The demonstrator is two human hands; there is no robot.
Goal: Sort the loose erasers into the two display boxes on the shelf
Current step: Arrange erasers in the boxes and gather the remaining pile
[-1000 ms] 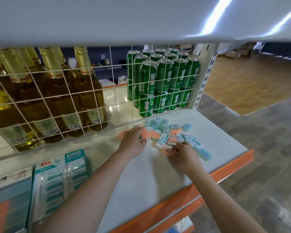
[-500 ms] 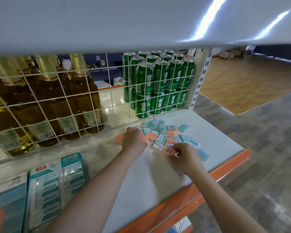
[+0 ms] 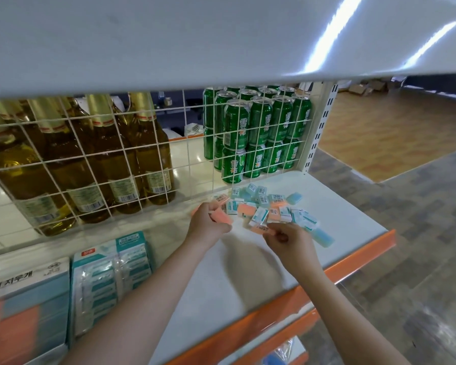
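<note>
A heap of loose erasers, orange and pale blue in white sleeves, lies on the white shelf near the wire grid. My left hand is at the heap's left edge, closed around an orange eraser. My right hand is at the heap's near side, fingertips pinching another orange eraser. Two display boxes stand at the shelf's left: a teal one with wrapped erasers and a blue-and-orange one, partly cut off by the frame.
Behind the white wire grid stand amber glass bottles and stacked green cans. Another shelf board hangs low overhead. The shelf's orange front lip runs along the near side; floor lies to the right.
Both hands have drawn back slightly from the heap toward me, each lifting an orange eraser. The camera tilted, so the shelf sits lower in view.
</note>
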